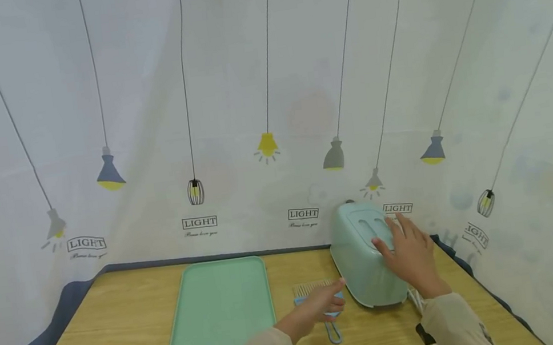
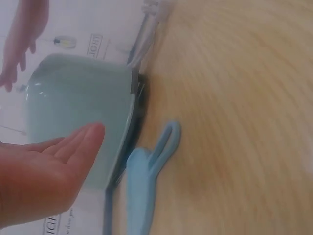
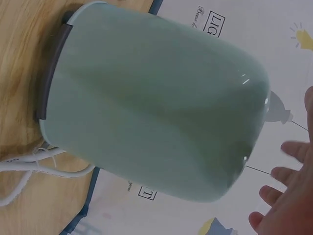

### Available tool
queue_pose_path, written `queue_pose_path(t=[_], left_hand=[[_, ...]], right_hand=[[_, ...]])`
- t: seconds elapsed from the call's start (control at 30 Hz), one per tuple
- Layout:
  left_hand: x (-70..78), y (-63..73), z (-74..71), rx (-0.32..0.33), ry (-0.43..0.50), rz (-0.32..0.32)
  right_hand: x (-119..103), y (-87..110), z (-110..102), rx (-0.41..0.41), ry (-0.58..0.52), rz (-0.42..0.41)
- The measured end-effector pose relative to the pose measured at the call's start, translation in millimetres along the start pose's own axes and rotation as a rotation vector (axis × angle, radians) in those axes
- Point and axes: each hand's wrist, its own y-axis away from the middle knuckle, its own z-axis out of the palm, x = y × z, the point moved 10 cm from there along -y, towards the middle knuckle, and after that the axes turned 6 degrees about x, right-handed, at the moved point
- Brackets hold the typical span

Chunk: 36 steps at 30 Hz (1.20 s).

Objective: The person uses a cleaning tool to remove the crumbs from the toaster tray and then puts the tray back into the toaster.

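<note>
A pale green toaster (image 1: 364, 274) with two slots on top stands at the back right of the wooden table. My right hand (image 1: 413, 253) is spread at its slotted top; in the right wrist view the hand's fingers (image 3: 288, 176) look apart from the toaster's rounded edge. My left hand (image 1: 315, 307) hovers over a light blue brush-like comb (image 2: 141, 191) with a looped handle and a row of tan teeth or bristles. Nothing is held in the left hand, its fingers partly extended in the left wrist view. The hand hides the comb's middle in the head view.
Left of the comb lies a flat mint green tray (image 1: 222, 317). A white cord (image 3: 63, 172) lies looped beside the toaster's base. Behind the table hangs a white cloth (image 1: 227, 109) printed with lamps. A small black item (image 1: 424, 334) shows by the right sleeve.
</note>
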Motion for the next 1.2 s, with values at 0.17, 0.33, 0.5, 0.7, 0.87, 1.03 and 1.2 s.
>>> queue_pose_path(t=[0.17,0.33,0.5,0.7,0.87,1.03,1.2], left_hand=[[-6.9,-6.1,14.6,-0.068,0.128,-0.021],[-16.5,-11.3,29.4,-0.122,0.273,-0.079],[-29.2,-15.2,40.0,-0.12,0.377,-0.143],[-39.4,-21.0,52.3,-0.126,0.445,-0.165],[-41.3,-23.8,66.7,-0.156,0.469,-0.157],[-42.2,-25.9,75.6,-0.155,0.486,-0.163],[-44.9,-29.8,77.5,-0.14,0.509,-0.168]], right_hand=[[13,0.6,2,-0.031,0.017,0.026],[22,2.2,8,-0.056,0.027,0.042],[25,4.7,18,-0.078,0.001,0.047],[26,8.2,25,-0.087,-0.018,0.062],[27,9.5,30,-0.086,-0.027,0.073],[31,8.9,31,-0.063,-0.062,0.073],[38,6.4,27,-0.012,-0.112,0.039]])
